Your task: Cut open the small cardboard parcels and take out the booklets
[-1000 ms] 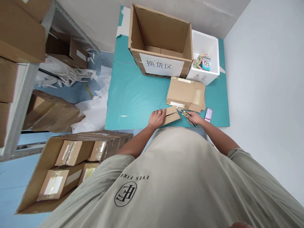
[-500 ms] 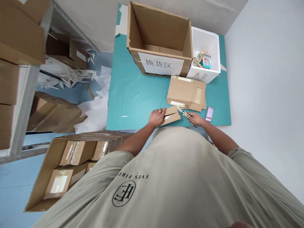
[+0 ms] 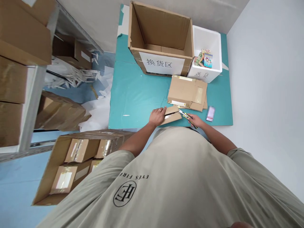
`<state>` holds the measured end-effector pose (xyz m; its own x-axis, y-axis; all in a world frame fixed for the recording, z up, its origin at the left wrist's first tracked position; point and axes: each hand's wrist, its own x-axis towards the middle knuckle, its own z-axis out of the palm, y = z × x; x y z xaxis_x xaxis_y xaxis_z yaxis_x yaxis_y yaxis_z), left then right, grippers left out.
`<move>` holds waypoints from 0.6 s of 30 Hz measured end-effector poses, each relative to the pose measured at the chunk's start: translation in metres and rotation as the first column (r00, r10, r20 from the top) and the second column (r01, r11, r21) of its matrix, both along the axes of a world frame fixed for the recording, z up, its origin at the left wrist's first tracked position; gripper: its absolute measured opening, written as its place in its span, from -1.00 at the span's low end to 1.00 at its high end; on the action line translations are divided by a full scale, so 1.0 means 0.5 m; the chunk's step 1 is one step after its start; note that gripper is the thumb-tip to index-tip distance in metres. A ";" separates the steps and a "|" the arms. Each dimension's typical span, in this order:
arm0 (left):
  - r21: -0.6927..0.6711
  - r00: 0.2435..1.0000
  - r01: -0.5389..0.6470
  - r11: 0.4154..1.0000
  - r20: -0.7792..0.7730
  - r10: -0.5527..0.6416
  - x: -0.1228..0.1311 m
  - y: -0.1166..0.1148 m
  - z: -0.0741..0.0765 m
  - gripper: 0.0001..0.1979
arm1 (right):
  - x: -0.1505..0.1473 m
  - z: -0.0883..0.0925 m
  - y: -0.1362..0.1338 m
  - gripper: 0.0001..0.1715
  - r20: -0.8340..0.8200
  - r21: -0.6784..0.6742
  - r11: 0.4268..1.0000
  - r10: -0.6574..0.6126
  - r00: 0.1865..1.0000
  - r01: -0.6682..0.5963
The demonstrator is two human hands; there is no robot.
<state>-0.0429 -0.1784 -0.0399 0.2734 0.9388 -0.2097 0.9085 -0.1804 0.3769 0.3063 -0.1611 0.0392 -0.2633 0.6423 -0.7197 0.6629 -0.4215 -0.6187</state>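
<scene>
A small cardboard box [image 3: 173, 118] lies at the table's near edge, with a dark slit running between its top flaps. My left hand [image 3: 157, 116] grips its left end, fingers over the top; the thumb side is partly hidden. In my right hand [image 3: 196, 121] is a utility knife [image 3: 187, 117] with yellow and black on its handle. Its blade points left and meets the right end of the box, at the corner by the slit. Just beyond the box lie flattened cardboard pieces [image 3: 182, 90] with tape strips on them.
A large open carton [image 3: 163, 33] with a paper label stands at the back of the teal table [image 3: 135, 95]. Beside it is a white foam box [image 3: 206, 38] holding colourful packets. A phone [image 3: 210, 113] lies right. Floor left: a carton [image 3: 45, 177] of smaller boxes, beside shelving [image 3: 35, 91].
The view has shifted slightly, so the surroundings sit a little further right. Both hands keep their grips, and the knife tip stays at the right end of the box.
</scene>
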 end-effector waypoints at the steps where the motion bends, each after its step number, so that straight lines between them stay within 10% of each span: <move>1: 0.003 1.000 -0.002 1.000 -0.003 0.002 -0.002 0.003 0.002 -0.24 | 0.000 -0.001 0.002 -0.35 0.006 0.007 1.000 0.010 1.000 -0.011; 9: 0.092 0.998 0.055 0.994 0.006 -0.056 -0.024 0.034 0.032 -0.54 | 0.028 0.010 0.036 -0.27 0.013 -0.004 0.995 0.103 0.995 -0.103; 18: 0.104 0.999 0.008 0.995 -0.052 -0.002 0.015 -0.036 0.054 -0.54 | 0.026 -0.008 0.075 -0.27 -0.046 -0.035 0.983 0.181 0.983 -0.182</move>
<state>-0.0355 -0.1965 -0.0127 0.2693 0.9549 -0.1252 0.9254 -0.2205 0.3082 0.3195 -0.1235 0.0354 -0.4035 0.5527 -0.7292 0.7043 -0.3211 -0.6331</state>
